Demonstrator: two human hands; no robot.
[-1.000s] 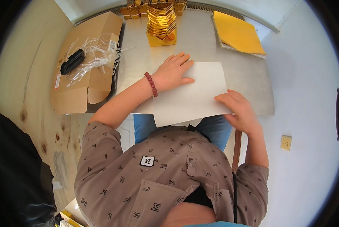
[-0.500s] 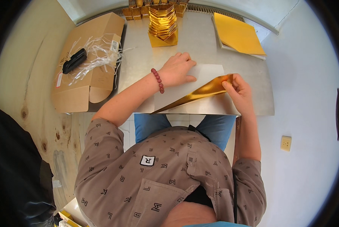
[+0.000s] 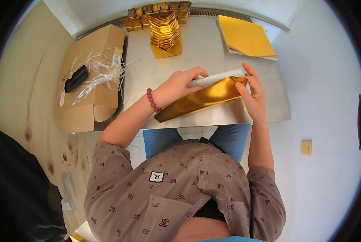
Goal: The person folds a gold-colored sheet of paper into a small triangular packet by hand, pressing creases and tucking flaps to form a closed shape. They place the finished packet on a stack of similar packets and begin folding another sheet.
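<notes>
A sheet of gold foil paper (image 3: 200, 98) with a white back is bent over lengthwise at the table's near edge, gold side showing at the front. My left hand (image 3: 177, 88), with a beaded bracelet on its wrist, grips the sheet's raised, curled white far part between thumb and fingers. At the right end, my right hand (image 3: 254, 90) pinches the gold corner with its thumb; its index finger sticks up behind. Beyond my hands stands a stack of folded gold paper pieces (image 3: 165, 35), nested in one another.
Several bundles of folded gold paper (image 3: 137, 23) line the table's back edge. A pile of flat gold sheets (image 3: 247, 37) lies at the far right of the metal table (image 3: 204, 44). On the left, a cardboard box (image 3: 101, 42) carries a black stapler-like tool (image 3: 76, 79) and white plastic strips (image 3: 101, 66).
My left hand has gone from lying on the white side to gripping it, and the sheet's far part has come up. More gold shows. My right hand keeps the corner.
</notes>
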